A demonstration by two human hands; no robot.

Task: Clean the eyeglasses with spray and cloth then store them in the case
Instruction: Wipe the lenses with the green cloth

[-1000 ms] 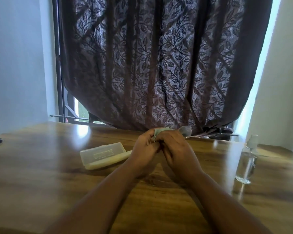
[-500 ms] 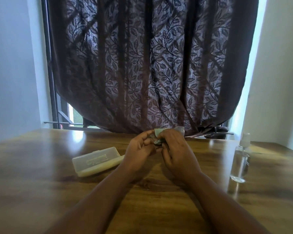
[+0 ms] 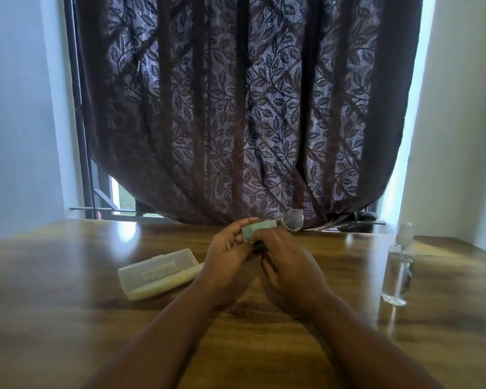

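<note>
Both hands are raised together above the middle of the wooden worktop (image 3: 68, 318). The left hand (image 3: 226, 258) has its fingers curled round the near end of a pale green cleaning cloth (image 3: 257, 231), and the right hand (image 3: 288, 265) has its fingers closed on the cloth and the eyeglasses (image 3: 292, 220) wrapped in it. One clear lens sticks out past the cloth on the far right side; the rest of the frame is hidden. A translucent plastic glasses case (image 3: 159, 273) lies shut on the worktop just left of the left wrist. A clear spray bottle (image 3: 398, 269) stands upright, well apart on the right. A dark leaf-patterned curtain (image 3: 244, 108) hangs behind.
</note>
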